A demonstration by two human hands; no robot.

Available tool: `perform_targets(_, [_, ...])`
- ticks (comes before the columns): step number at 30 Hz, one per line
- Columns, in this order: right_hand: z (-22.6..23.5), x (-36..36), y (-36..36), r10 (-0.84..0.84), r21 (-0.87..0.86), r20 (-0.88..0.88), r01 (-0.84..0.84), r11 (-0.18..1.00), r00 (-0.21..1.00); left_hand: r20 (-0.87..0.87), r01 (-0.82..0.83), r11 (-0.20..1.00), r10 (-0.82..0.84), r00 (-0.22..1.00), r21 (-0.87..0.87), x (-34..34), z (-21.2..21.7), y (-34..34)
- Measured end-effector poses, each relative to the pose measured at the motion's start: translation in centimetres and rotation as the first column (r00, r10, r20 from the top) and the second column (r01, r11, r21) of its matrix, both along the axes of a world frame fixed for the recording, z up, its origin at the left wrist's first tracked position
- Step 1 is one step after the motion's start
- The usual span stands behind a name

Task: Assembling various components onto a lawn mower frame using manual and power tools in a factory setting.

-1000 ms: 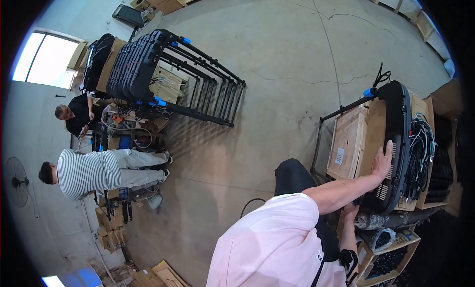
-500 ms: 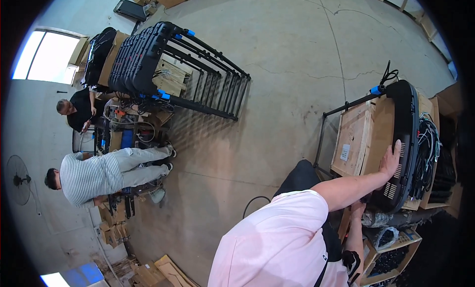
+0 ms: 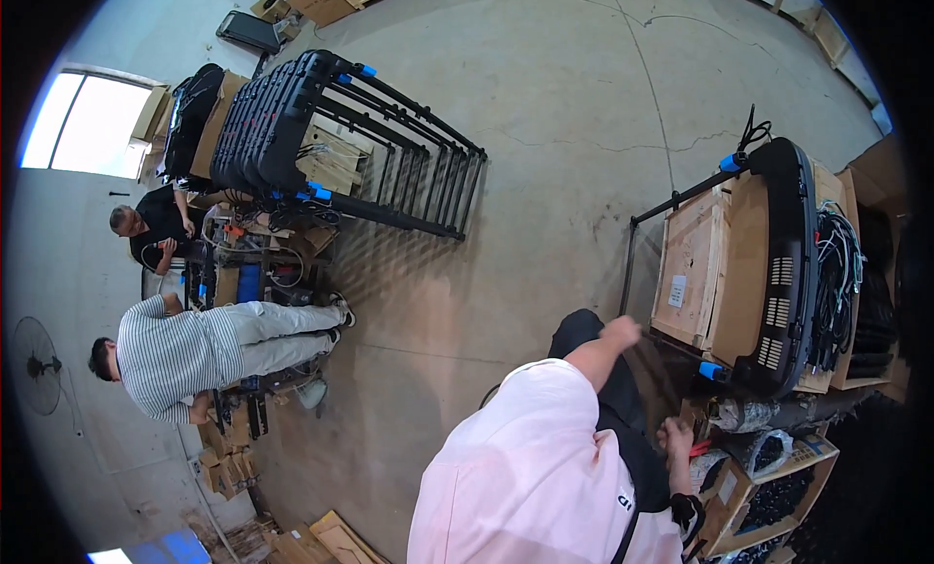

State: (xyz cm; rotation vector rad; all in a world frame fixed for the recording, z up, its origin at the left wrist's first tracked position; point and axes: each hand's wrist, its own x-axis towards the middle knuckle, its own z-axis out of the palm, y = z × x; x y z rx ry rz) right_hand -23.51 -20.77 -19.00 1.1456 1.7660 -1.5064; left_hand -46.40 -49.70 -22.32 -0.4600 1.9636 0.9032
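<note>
My left hand [image 3: 621, 333], smeared by motion, hangs above my dark-trousered knee, left of a black treadmill-like frame [image 3: 793, 263] with a slotted end panel. It is apart from the frame; its fingers look bent, and I cannot tell whether they hold anything. Lower down, my right hand [image 3: 675, 437] has its fingers curled beside a small red object [image 3: 699, 448] that sticks out from them; its kind is too small to make out. Blue fittings [image 3: 713, 371] sit at the frame's corners. Brown cardboard [image 3: 744, 243] and a wooden crate panel [image 3: 693, 267] show inside the frame.
Bundled cables [image 3: 835, 282] lie behind the frame. A box of small black parts [image 3: 778, 506] stands below, beside a plastic-wrapped roll [image 3: 788, 408]. Stacked black frames [image 3: 292, 126] stand at upper left. Two people, one in stripes [image 3: 185, 360], are at a cluttered bench.
My left hand has left the slotted panel and drawn back to the left, over my knee. My right hand has come down and left, out from beneath the frame, and the red object now shows.
</note>
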Motion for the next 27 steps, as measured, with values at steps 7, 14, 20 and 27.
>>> perform_targets(7, [5.4, 10.1, -1.6, 0.032, 0.116, 0.064, -0.039, 0.992, 0.997, 0.1, 0.267, 0.954, -0.255, 0.962, -0.134, 3.5, -2.9, -2.6])
perform_targets(14, [5.3, 14.1, -1.8, -0.086, 0.347, 0.09, 0.049, 0.936, 0.992, -0.271, 0.508, 0.862, -0.492, 0.828, -0.013, 3.5, -10.4, -0.9])
perform_targets(20, [9.9, 24.0, -0.7, -0.318, 0.268, -0.134, 0.343, 0.9, 0.939, -0.086, 0.546, 0.83, -0.539, 0.838, 0.117, 7.1, -7.2, 4.8])
perform_targets(27, [21.3, 47.0, 5.3, -0.449, 0.507, -0.499, 0.67, 0.543, 0.741, 0.008, 0.616, 0.787, -0.616, 0.787, 0.0, 16.5, -4.6, 11.6])
